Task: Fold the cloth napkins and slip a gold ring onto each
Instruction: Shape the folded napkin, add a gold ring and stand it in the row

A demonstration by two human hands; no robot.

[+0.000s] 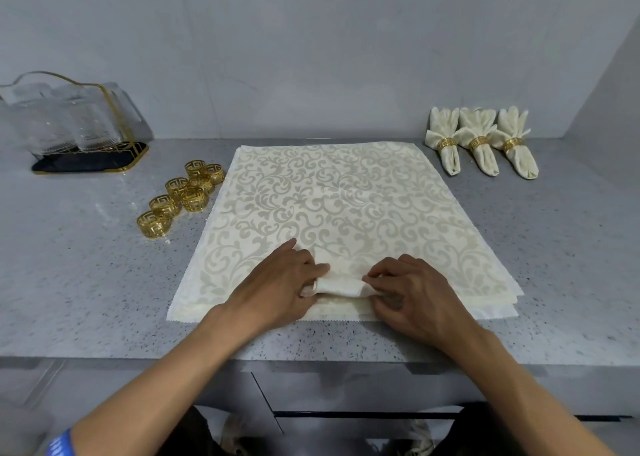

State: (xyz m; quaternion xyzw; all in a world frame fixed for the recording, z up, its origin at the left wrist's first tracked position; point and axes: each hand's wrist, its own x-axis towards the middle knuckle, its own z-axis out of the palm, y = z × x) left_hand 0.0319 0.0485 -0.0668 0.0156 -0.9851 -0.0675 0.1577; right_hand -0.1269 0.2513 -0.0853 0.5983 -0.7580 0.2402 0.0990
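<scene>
A stack of cream damask napkins (332, 195) lies flat on the grey speckled counter (86, 282). The near edge of the top napkin is lifted into a small fold (341, 280) at the front middle. My left hand (277, 289) pinches the fold's left end and my right hand (412, 296) pinches its right end. Several gold rings (180, 195) lie loose on the counter left of the stack. Three folded napkins with gold rings (481, 143) stand in a row at the back right.
A clear glass rack with gold trim on a dark tray (72, 126) stands at the back left. A grey wall (311, 57) backs the counter, and a side wall closes the right end. The counter's front edge runs under my forearms.
</scene>
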